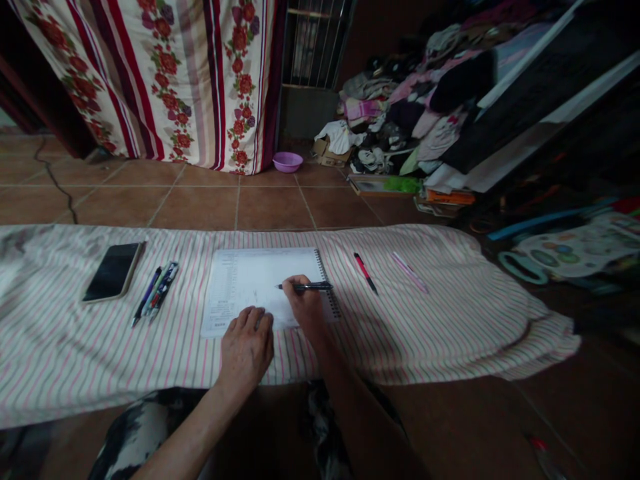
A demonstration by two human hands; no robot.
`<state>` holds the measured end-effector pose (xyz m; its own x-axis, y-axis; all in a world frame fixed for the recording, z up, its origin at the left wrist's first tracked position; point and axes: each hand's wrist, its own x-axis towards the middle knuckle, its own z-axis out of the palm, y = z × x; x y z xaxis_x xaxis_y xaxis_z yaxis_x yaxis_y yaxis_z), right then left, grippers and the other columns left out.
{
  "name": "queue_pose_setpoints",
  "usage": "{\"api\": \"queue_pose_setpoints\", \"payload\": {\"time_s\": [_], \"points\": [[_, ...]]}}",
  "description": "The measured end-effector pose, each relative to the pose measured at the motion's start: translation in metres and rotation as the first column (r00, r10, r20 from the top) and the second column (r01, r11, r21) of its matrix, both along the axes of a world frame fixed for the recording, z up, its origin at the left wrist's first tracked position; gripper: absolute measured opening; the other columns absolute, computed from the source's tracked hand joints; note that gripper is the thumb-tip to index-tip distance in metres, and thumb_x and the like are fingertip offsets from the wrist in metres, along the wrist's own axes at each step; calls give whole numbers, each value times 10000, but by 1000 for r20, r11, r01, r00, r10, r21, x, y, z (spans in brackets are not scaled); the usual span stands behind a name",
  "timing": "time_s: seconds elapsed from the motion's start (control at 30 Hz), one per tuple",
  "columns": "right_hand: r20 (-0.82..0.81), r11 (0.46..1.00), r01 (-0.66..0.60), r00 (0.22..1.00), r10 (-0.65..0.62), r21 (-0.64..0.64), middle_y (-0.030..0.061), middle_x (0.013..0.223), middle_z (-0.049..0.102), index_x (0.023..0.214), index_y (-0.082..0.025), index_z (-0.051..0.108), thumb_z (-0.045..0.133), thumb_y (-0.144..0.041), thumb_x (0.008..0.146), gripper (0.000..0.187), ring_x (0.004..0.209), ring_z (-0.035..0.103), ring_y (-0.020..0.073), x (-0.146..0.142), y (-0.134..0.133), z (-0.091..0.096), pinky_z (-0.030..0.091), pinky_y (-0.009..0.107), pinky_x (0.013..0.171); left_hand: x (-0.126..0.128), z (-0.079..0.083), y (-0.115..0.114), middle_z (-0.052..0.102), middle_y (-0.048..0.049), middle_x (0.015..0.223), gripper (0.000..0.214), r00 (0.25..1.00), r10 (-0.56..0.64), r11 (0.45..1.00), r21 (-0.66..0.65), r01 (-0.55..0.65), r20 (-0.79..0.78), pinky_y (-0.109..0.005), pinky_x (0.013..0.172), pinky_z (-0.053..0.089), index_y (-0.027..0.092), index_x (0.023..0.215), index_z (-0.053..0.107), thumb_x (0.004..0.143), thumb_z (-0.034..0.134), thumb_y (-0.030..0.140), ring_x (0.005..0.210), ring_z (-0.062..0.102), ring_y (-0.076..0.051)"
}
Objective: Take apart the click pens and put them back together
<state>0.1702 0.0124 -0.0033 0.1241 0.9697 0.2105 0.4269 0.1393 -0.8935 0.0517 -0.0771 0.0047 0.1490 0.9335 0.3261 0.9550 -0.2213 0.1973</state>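
Observation:
A spiral notebook (260, 280) lies open on a striped cloth (450, 320) spread over the floor. My right hand (306, 303) is closed on a black pen (306, 287), whose tip touches the page near its middle. My left hand (246, 350) lies flat with fingers stretched, resting on the notebook's lower edge and the cloth. Printed rows fill the page's left part.
A dark phone (113, 271) and several pens (155, 292) lie left of the notebook. A red-and-black pen (365, 273) and a pink pen (409, 271) lie to its right. Beyond are tiled floor, a floral curtain (175, 73), a purple bowl (287, 161) and a heap of clothes (415, 113).

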Motion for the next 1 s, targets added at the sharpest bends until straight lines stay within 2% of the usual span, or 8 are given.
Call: {"api": "queue_pose_setpoints", "payload": {"time_s": [0.13, 0.27, 0.4, 0.53, 0.73, 0.83, 1.0], "points": [[-1, 999, -49, 999, 49, 11, 0, 618, 602, 691, -190, 572, 513, -342, 731, 168, 582, 557, 132, 1, -1, 2, 422, 215, 580, -1, 0, 1, 616, -73, 1021, 210, 1000, 1, 1000, -4, -1, 1, -358, 775, 430, 199, 981, 588, 823, 455, 162, 974, 518, -236], [-28, 1000, -3, 1000, 3, -7, -4, 604, 595, 695, -194, 577, 523, -390, 740, 208, 585, 559, 136, 6, -1, 4, 420, 222, 582, -2, 0, 1, 618, -67, 1025, 206, 1000, 2, 1000, 2, -2, 10, -357, 767, 431, 205, 974, 594, 824, 459, 169, 965, 523, -234], [-125, 999, 47, 991, -47, -6, -29, 508, 533, 762, -180, 592, 495, -470, 766, 307, 475, 488, 115, 16, 3, 3, 384, 216, 495, -1, -1, 4, 626, -67, 1012, 202, 1000, 13, 1000, 16, -14, 12, -357, 754, 434, 204, 963, 607, 824, 462, 179, 952, 529, -235], [-238, 998, 64, 969, -64, -10, -59, 456, 452, 774, -167, 581, 515, -475, 758, 316, 422, 429, 97, 26, 6, -3, 359, 208, 443, 1, -2, 8, 629, -66, 1005, 190, 999, 37, 998, 42, -38, 18, -353, 749, 436, 195, 932, 622, 832, 460, 205, 937, 532, -233], [-397, 998, 70, 916, -64, -1, -23, 553, 549, 914, -139, 590, 572, -387, 694, 331, 485, 503, 106, 38, 12, -11, 418, 219, 479, 1, -4, 12, 628, -57, 948, 202, 997, 78, 994, 79, -80, 24, -334, 719, 437, 190, 874, 638, 846, 446, 247, 859, 540, -215], [-348, 994, 106, 931, -111, -33, -11, 564, 561, 941, -137, 607, 518, -419, 733, 362, 496, 521, 117, 47, 11, -7, 421, 228, 489, 1, -4, 13, 629, -51, 938, 212, 996, 84, 992, 88, -86, 22, -331, 722, 434, 193, 885, 643, 849, 444, 257, 855, 539, -213], [-82, 968, 248, 964, -251, -49, 53, 694, 637, 891, -141, 638, 470, -520, 757, 436, 588, 572, 157, 64, 2, -1, 419, 245, 540, 2, -3, 14, 634, -46, 950, 224, 995, 101, 990, 96, -102, 17, -326, 701, 430, 195, 880, 648, 853, 439, 269, 857, 541, -214]]}}
